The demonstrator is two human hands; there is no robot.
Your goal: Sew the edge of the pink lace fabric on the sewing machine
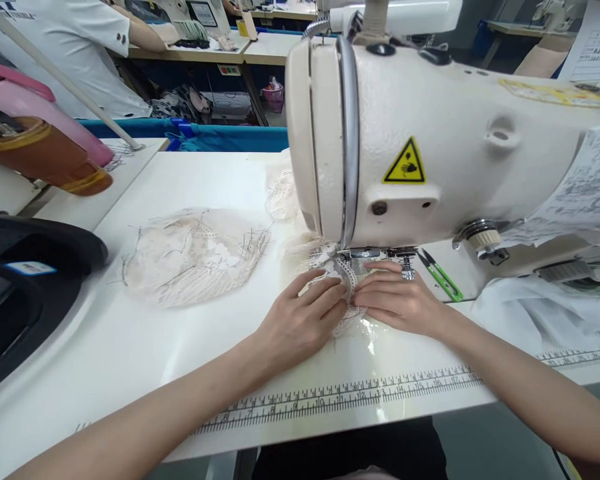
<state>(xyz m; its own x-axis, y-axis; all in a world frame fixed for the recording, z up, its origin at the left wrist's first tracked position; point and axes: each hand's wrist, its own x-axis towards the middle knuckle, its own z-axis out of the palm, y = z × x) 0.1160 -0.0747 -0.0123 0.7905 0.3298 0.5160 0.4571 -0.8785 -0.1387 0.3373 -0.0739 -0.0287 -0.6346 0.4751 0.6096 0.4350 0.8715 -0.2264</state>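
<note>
A piece of pale lace fabric (347,277) lies under the sewing machine (360,140), around its presser foot (365,253). My left hand (307,313) grips the lace from the left with bent fingers, just in front of the foot. From the right, my right hand (400,300) holds the edge of the same lace, its fingers close together and their tips on the fabric. More of the lace is bunched behind and left of the machine head. Part of the stitching area is hidden by the head and my fingers.
Left on the white table (205,360) lies a pile of lace pieces (200,257) with loose threads. Green-handled thread snips (443,277) lie right of the foot. A printed ruler (330,400) runs along the front edge. White fabric (545,307) is at right; a co-worker's sleeve (100,27) shows behind.
</note>
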